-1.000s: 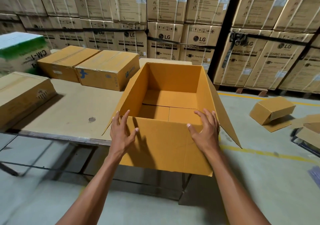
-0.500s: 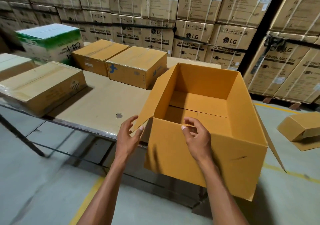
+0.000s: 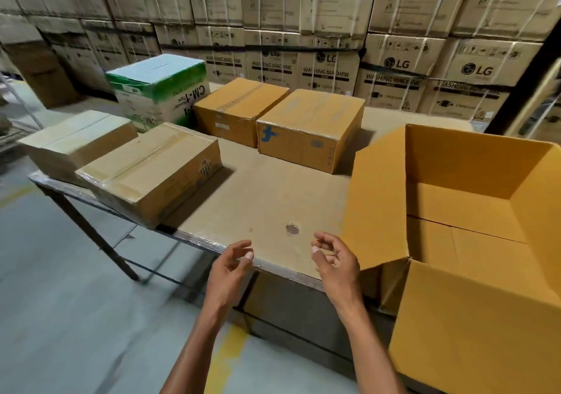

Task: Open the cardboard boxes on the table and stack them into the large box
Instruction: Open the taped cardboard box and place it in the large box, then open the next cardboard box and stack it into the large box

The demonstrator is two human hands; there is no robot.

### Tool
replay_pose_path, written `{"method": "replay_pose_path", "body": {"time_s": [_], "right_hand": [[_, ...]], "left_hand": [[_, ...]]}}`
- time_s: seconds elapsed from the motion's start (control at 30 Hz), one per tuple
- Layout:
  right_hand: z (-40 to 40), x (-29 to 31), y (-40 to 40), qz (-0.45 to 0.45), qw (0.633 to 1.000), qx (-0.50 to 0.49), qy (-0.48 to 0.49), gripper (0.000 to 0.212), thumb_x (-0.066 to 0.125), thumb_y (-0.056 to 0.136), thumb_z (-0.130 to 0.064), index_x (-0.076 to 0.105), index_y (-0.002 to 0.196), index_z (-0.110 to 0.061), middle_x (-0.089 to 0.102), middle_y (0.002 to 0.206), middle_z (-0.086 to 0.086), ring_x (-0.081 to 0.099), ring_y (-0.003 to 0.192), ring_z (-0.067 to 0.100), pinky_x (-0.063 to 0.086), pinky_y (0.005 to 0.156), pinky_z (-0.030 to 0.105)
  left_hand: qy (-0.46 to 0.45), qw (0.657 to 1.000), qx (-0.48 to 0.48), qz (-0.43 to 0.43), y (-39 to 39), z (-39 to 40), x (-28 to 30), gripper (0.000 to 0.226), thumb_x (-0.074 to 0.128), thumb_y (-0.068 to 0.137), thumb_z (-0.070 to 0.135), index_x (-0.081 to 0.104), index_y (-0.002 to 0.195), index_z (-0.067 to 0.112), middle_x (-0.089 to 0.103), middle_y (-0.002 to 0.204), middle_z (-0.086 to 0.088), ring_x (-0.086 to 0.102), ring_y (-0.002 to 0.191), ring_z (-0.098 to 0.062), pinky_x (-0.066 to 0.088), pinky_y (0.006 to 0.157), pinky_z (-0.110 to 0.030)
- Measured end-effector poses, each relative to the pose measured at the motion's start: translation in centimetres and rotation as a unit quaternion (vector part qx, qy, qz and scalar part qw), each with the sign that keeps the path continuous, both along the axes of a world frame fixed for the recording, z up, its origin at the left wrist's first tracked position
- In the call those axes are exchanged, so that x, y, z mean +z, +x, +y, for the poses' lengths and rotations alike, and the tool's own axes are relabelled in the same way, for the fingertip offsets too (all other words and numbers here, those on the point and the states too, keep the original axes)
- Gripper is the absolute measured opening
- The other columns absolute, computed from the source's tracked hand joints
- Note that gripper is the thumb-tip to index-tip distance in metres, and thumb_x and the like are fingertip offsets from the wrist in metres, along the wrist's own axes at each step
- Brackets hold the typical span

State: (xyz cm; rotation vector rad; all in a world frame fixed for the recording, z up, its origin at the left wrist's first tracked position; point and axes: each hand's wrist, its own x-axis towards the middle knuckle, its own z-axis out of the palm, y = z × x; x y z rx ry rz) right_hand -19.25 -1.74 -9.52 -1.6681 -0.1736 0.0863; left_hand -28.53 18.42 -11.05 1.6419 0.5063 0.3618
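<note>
Left hand [image 3: 232,267] and right hand [image 3: 335,261] hover side by side over the near edge of the tabletop [image 3: 273,199], palms turned toward each other. Each grip is loose and empty: fingers half curled, thumb apart from them, touching nothing. Between the hands, slightly farther in, a small dark mark [image 3: 292,229] shows on the surface. Just right of the right hand stands the large box [image 3: 473,317], top open and interior bare, its left flap [image 3: 376,205] raised upright near the right fingers; the box hangs over the tabletop's near right corner. To the left, two taped pale boxes lie side by side at the tabletop's left end: the nearer pale box [image 3: 151,173] overhangs the front edge, the farther pale box [image 3: 79,144] sits beyond it. Behind them stands a green-and-white carton [image 3: 161,90]. At the middle rear rest two sealed brown boxes, touching: the plain brown box [image 3: 239,108] and the blue-marked brown box [image 3: 309,129]. Stacked washing-machine cartons [image 3: 328,69] form the back wall.
</note>
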Motion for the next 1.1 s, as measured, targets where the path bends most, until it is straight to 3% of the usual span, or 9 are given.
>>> {"method": "replay_pose_path", "body": {"time_s": [0.1, 0.23, 0.43, 0.57, 0.67, 0.8, 0.87, 0.97, 1.1], "right_hand": [[3.7, -1.0, 2.3, 0.023, 0.999, -0.001, -0.022, 0.028, 0.065, 0.094, -0.016, 0.068, 0.111, -0.038, 0.071, 0.104, -0.016, 0.067, 0.096, 0.003, 0.059, 0.084, 0.039], [7.8, -2.6, 6.3, 0.059, 0.998, -0.023, -0.031, 0.024, 0.066, 0.094, -0.016, 0.068, 0.106, -0.036, 0.071, 0.102, -0.017, 0.066, 0.092, -0.003, 0.058, 0.085, 0.042], [13.0, -4.4, 13.8, 0.098, 0.992, -0.044, -0.070, 0.023, 0.066, 0.093, -0.020, 0.068, 0.110, -0.036, 0.070, 0.105, -0.013, 0.068, 0.093, 0.012, 0.058, 0.086, 0.045], [15.0, -4.0, 18.1, 0.099, 0.989, -0.067, -0.092, 0.023, 0.066, 0.093, -0.017, 0.068, 0.111, -0.030, 0.070, 0.104, -0.010, 0.069, 0.082, 0.019, 0.055, 0.069, 0.033], [15.4, -3.9, 21.7, 0.100, 0.984, -0.079, -0.125, 0.022, 0.066, 0.093, -0.017, 0.068, 0.112, -0.027, 0.069, 0.102, -0.012, 0.064, 0.094, 0.008, 0.046, 0.070, 0.019], [15.3, -3.0, 27.4, 0.108, 0.978, -0.094, -0.155, 0.021, 0.064, 0.094, -0.019, 0.067, 0.115, -0.024, 0.066, 0.103, -0.010, 0.062, 0.100, 0.011, 0.043, 0.070, 0.018], [15.0, -2.6, 30.2, 0.113, 0.974, -0.111, -0.161, 0.020, 0.063, 0.096, -0.020, 0.067, 0.115, -0.023, 0.065, 0.107, -0.008, 0.062, 0.106, 0.013, 0.042, 0.075, 0.021], [14.7, -1.7, 34.7, 0.115, 0.969, -0.140, -0.165, 0.022, 0.060, 0.097, -0.031, 0.066, 0.117, -0.025, 0.066, 0.119, -0.004, 0.061, 0.111, 0.016, 0.042, 0.084, 0.025], [14.4, -0.3, 41.2, 0.112, 0.961, -0.180, -0.176, 0.050, 0.054, 0.099, -0.043, 0.048, 0.145, -0.022, 0.052, 0.145, 0.001, 0.051, 0.130, 0.024, 0.042, 0.100, 0.034]], "left_hand": [[-0.006, 1.000, 0.005, 0.005, 1.9, 3.8, -1.0, 0.024, 0.068, 0.092, 0.040, 0.068, 0.116, 0.041, 0.072, 0.113, 0.010, 0.069, 0.105, -0.014, 0.054, 0.092, -0.033], [-0.009, 1.000, -0.006, 0.020, 6.2, 7.5, -1.7, 0.019, 0.066, 0.095, 0.035, 0.070, 0.113, 0.040, 0.072, 0.113, 0.013, 0.071, 0.099, -0.009, 0.055, 0.088, -0.035], [-0.013, 0.998, -0.031, 0.050, 14.6, 14.0, -2.0, 0.017, 0.068, 0.090, 0.039, 0.073, 0.107, 0.037, 0.074, 0.104, 0.013, 0.072, 0.092, -0.013, 0.055, 0.088, -0.041], [-0.022, 0.997, -0.044, 0.067, 19.6, 17.6, -2.1, 0.013, 0.067, 0.095, 0.027, 0.075, 0.104, 0.032, 0.075, 0.103, 0.006, 0.071, 0.096, -0.024, 0.054, 0.086, -0.040], [-0.038, 0.992, -0.088, 0.079, 23.1, 19.1, -1.8, 0.018, 0.067, 0.090, 0.035, 0.076, 0.105, 0.029, 0.075, 0.109, 0.004, 0.072, 0.098, -0.026, 0.054, 0.090, -0.042], [-0.009, 0.985, -0.148, 0.085, 29.1, 20.7, -1.3, 0.020, 0.065, 0.092, 0.034, 0.075, 0.107, 0.025, 0.073, 0.113, 0.003, 0.069, 0.105, -0.024, 0.053, 0.093, -0.043], [0.022, 0.982, -0.165, 0.086, 32.6, 21.6, -1.3, 0.017, 0.063, 0.097, 0.030, 0.074, 0.110, 0.027, 0.069, 0.120, 0.004, 0.065, 0.111, -0.021, 0.052, 0.093, -0.040], [0.093, 0.969, -0.208, 0.091, 38.7, 23.1, -1.2, 0.024, 0.063, 0.095, 0.040, 0.067, 0.118, 0.036, 0.052, 0.140, 0.002, 0.055, 0.125, -0.022, 0.047, 0.102, -0.041], [0.140, 0.969, -0.187, 0.084, 47.4, 25.5, -0.4, 0.054, 0.061, 0.094, 0.047, 0.049, 0.142, 0.027, 0.041, 0.151, -0.007, 0.046, 0.133, -0.031, 0.044, 0.108, -0.051]]}}
